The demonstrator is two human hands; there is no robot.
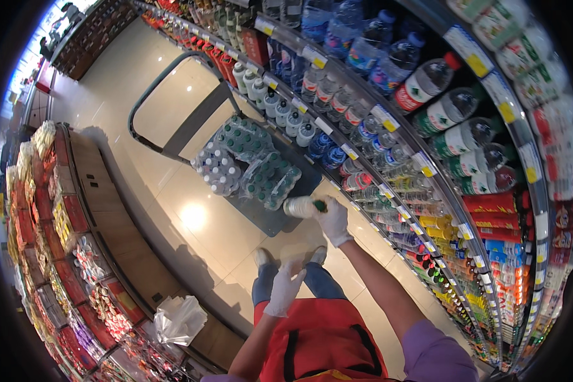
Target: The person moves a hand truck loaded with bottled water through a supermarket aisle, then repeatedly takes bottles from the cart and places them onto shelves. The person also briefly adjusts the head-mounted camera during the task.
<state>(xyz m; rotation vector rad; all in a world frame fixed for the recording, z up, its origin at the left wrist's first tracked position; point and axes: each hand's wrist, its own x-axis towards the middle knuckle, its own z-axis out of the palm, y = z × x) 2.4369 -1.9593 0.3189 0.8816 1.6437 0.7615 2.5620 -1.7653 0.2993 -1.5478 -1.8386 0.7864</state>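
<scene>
A bottle [298, 207] is grasped in the gloved right hand [335, 223], fingers closed around its capped end. It lies nearly sideways, whitish-bodied with a dark green cap, its base pointing left, at the near right side of the flatbed cart [261, 219]. The gloved left hand [286, 290], nearer and to the left, is loosely spread, holding nothing visible. Farther left, wrapped bottle packs [270, 181] sit on the cart; stocked shelves [388, 121] stand right.

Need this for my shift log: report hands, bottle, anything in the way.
Right hand gripping green-capped bottle. Left hand open, seemingly empty. Trolley carrying bottle packs ahead.
</scene>
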